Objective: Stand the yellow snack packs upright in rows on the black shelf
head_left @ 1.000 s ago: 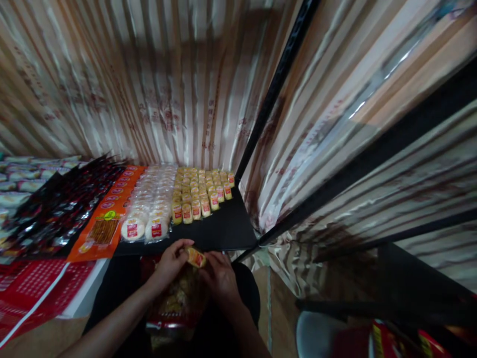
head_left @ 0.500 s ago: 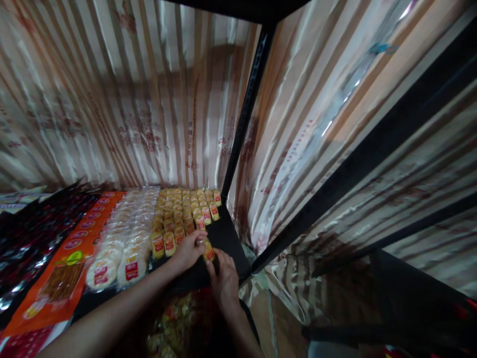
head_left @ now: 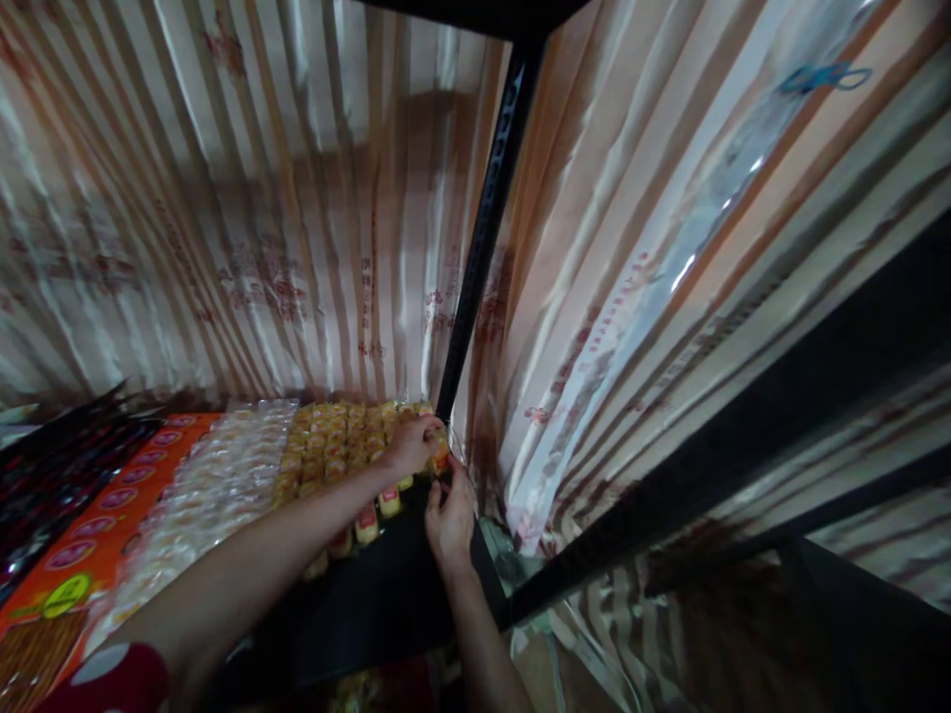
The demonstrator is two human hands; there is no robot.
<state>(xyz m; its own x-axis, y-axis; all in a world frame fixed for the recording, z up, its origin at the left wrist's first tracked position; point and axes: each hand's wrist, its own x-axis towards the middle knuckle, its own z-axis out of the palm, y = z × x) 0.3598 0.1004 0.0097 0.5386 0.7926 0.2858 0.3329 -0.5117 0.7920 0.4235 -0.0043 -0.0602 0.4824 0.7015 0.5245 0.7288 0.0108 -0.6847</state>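
Near the shelf's back right corner, a small yellow snack packet with a red label sits between my two hands. My left hand reaches over the rows and pinches the packet from the left. From the right, my right hand has its fingertips at the packet's lower edge, thumb raised; whether it grips is hard to see. Rows of matching yellow packets stand on the black shelf, partly hidden behind my left hand and forearm.
Left of the yellow rows lie clear-wrapped round white snacks, an orange snack bag and dark shiny packs. A black metal post rises at the back corner. Printed plastic sheeting hangs behind. A black beam runs along the right.
Both hands have moved with the packet from the front of the rows to the back right corner. The view has shifted, and more of my left forearm now covers the rows.
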